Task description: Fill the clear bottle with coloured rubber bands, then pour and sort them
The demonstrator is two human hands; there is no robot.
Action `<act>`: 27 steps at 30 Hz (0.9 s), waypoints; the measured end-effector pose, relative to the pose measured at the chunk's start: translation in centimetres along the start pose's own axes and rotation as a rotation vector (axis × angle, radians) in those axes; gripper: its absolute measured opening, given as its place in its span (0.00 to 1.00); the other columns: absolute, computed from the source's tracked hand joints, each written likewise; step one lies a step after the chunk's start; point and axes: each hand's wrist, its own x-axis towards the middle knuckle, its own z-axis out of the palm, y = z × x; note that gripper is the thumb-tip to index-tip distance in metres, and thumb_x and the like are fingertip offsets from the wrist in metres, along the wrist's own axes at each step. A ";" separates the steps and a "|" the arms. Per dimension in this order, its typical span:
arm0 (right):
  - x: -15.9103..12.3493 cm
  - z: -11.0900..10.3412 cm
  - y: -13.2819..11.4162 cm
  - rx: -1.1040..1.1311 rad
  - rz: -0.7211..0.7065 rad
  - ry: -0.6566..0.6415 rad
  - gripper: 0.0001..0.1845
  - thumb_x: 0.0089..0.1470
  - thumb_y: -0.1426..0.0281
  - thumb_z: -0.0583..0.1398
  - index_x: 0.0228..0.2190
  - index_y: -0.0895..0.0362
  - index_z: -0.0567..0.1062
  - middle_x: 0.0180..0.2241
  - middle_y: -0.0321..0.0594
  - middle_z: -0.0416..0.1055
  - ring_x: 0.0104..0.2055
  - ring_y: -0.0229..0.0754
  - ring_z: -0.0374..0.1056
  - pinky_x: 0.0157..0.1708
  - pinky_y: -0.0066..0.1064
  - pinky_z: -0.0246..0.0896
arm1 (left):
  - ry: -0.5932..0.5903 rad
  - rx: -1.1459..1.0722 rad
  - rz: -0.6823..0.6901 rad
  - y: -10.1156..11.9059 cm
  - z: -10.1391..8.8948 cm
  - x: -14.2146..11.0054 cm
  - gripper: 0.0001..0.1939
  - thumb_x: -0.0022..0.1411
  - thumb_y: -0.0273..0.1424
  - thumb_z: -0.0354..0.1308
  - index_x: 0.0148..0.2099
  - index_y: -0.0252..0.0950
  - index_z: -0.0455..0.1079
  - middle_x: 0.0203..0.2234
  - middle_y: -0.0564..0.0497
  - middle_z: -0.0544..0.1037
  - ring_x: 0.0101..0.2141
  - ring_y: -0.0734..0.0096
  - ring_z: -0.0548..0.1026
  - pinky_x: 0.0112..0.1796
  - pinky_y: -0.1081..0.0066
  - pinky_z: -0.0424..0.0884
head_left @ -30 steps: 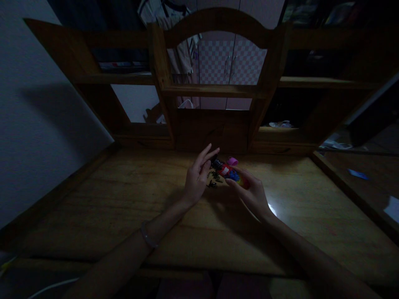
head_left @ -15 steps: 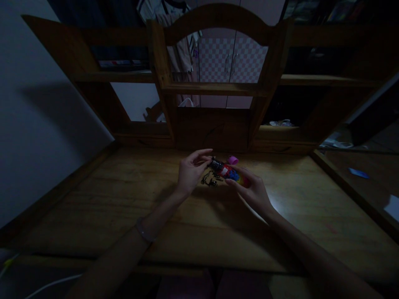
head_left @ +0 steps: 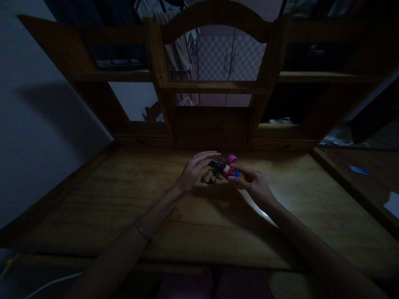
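My right hand is wrapped round a small bottle-like container with a red, blue and yellow body and a dark end. The container is tilted, its dark end pointing up and left. At that end is my left hand, its fingers stretched out over the dark part and the thumb below; whether something small sits between them is too dark to see. Small dark, chain-like pieces lie on the wooden desk just under the container. Behind it lies a pink cap-like piece.
A wooden shelf unit rises along the desk's back edge, with a wall to the left. On the right, past a raised wooden edge, lie a blue packet and a white sheet. A white cable hangs at the lower left.
My left fingers have straightened from a pinch and moved slightly right over the container's dark end. The right hand has shifted slightly right along the container and still holds it.
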 end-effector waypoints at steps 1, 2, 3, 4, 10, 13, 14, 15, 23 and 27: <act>0.0 0.0 0.1 0.020 0.010 -0.010 0.24 0.48 0.60 0.67 0.48 0.52 0.78 0.45 0.42 0.78 0.46 0.51 0.74 0.49 0.45 0.66 | -0.016 -0.001 0.017 0.0 0.0 0.0 0.20 0.67 0.32 0.45 0.53 0.42 0.75 0.56 0.49 0.74 0.59 0.59 0.66 0.62 0.54 0.55; 0.0 0.0 0.3 0.039 0.018 -0.019 0.24 0.48 0.60 0.67 0.48 0.52 0.78 0.45 0.42 0.78 0.46 0.51 0.73 0.49 0.45 0.66 | -0.032 0.006 0.035 0.0 0.0 -0.1 0.21 0.68 0.32 0.43 0.54 0.42 0.74 0.56 0.49 0.73 0.60 0.59 0.66 0.63 0.54 0.52; 0.1 0.0 0.4 0.059 0.028 -0.031 0.24 0.48 0.60 0.67 0.48 0.52 0.78 0.45 0.42 0.78 0.46 0.51 0.73 0.50 0.45 0.65 | -0.048 0.022 0.052 0.0 0.0 -0.1 0.23 0.68 0.32 0.41 0.55 0.42 0.73 0.57 0.50 0.72 0.60 0.60 0.65 0.64 0.53 0.48; 0.1 0.1 0.5 0.080 0.039 -0.044 0.24 0.48 0.60 0.68 0.47 0.53 0.78 0.45 0.43 0.78 0.46 0.51 0.73 0.50 0.45 0.65 | -0.064 0.043 0.066 0.2 0.0 -0.2 0.24 0.68 0.32 0.40 0.56 0.42 0.73 0.57 0.50 0.72 0.60 0.60 0.65 0.65 0.52 0.45; 0.0 0.2 0.4 0.192 0.107 -0.130 0.23 0.47 0.61 0.68 0.46 0.53 0.79 0.46 0.42 0.77 0.48 0.50 0.72 0.50 0.43 0.64 | -0.131 0.090 0.123 0.9 0.4 -0.5 0.24 0.69 0.35 0.38 0.59 0.45 0.69 0.57 0.51 0.72 0.60 0.60 0.66 0.66 0.54 0.40; -0.1 0.2 0.2 0.228 0.114 -0.167 0.23 0.47 0.62 0.68 0.46 0.53 0.79 0.46 0.43 0.77 0.48 0.50 0.72 0.50 0.43 0.64 | -0.125 0.084 0.103 0.8 0.2 -0.5 0.23 0.68 0.33 0.41 0.59 0.44 0.68 0.57 0.52 0.73 0.60 0.59 0.65 0.66 0.53 0.40; 0.0 0.1 0.1 0.237 0.121 -0.180 0.23 0.48 0.62 0.68 0.47 0.53 0.79 0.46 0.44 0.77 0.48 0.50 0.73 0.50 0.44 0.64 | -0.117 0.076 0.079 0.8 0.1 -0.5 0.22 0.67 0.32 0.43 0.59 0.44 0.69 0.57 0.51 0.73 0.60 0.59 0.64 0.66 0.52 0.41; 0.0 0.1 0.2 0.240 0.128 -0.187 0.23 0.48 0.61 0.68 0.47 0.54 0.78 0.46 0.44 0.77 0.47 0.51 0.73 0.50 0.44 0.64 | -0.108 0.061 0.047 0.7 0.0 -0.5 0.21 0.66 0.32 0.45 0.59 0.44 0.69 0.57 0.51 0.73 0.60 0.58 0.65 0.65 0.51 0.44; 0.2 -0.5 0.3 0.207 0.096 -0.202 0.22 0.48 0.63 0.68 0.46 0.54 0.79 0.46 0.43 0.77 0.49 0.50 0.71 0.53 0.44 0.61 | -0.133 -0.138 -0.068 0.6 -0.6 0.0 0.11 0.65 0.31 0.55 0.50 0.39 0.69 0.54 0.43 0.74 0.49 0.61 0.76 0.49 0.60 0.72; 0.1 -0.6 -0.1 0.167 0.079 -0.235 0.23 0.48 0.63 0.69 0.47 0.53 0.79 0.47 0.42 0.77 0.51 0.50 0.70 0.55 0.45 0.59 | -0.140 -0.137 -0.088 0.6 -0.9 0.0 0.06 0.62 0.30 0.60 0.42 0.37 0.67 0.52 0.42 0.76 0.51 0.58 0.76 0.45 0.61 0.75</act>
